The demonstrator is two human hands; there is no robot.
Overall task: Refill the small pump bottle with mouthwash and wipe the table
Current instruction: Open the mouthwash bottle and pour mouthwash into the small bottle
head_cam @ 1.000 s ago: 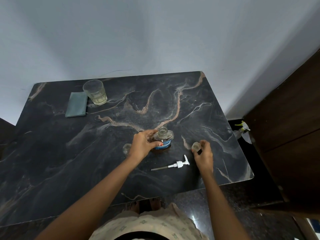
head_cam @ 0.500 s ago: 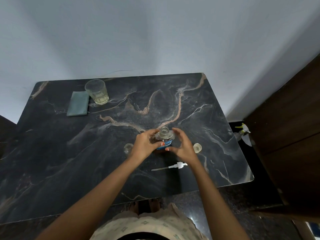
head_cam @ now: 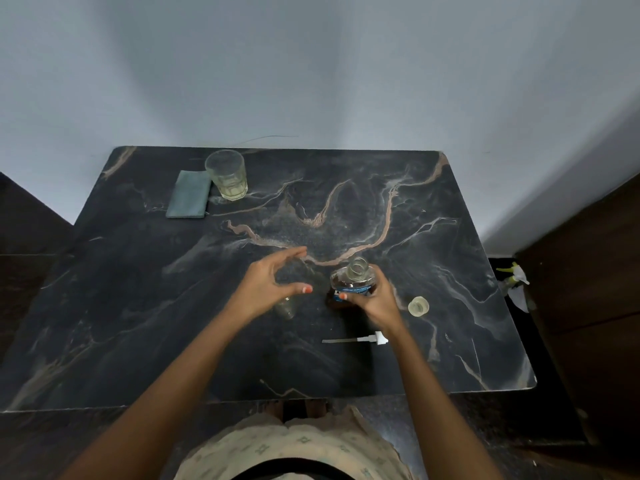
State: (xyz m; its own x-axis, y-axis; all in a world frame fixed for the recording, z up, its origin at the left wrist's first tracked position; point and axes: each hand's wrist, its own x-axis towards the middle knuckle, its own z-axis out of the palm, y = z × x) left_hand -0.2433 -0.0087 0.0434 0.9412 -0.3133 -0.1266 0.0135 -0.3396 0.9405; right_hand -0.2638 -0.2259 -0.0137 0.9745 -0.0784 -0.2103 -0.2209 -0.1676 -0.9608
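The mouthwash bottle, clear with a blue label and an uncapped neck, stands near the middle of the black marble table. My right hand grips its side. My left hand hovers just left of it, fingers spread, holding nothing. Below that hand stands the small clear pump bottle, partly hidden. The bottle's cap lies to the right. The white pump head with its tube lies on the table by my right wrist.
A glass with a little pale liquid stands at the back left, beside a folded grey-green cloth. A dark wooden cabinet flanks the table on the right, with a spray bottle on the floor.
My right hand set the cap down and took hold of the mouthwash bottle. My left hand let go of the bottle and moved left with fingers apart.
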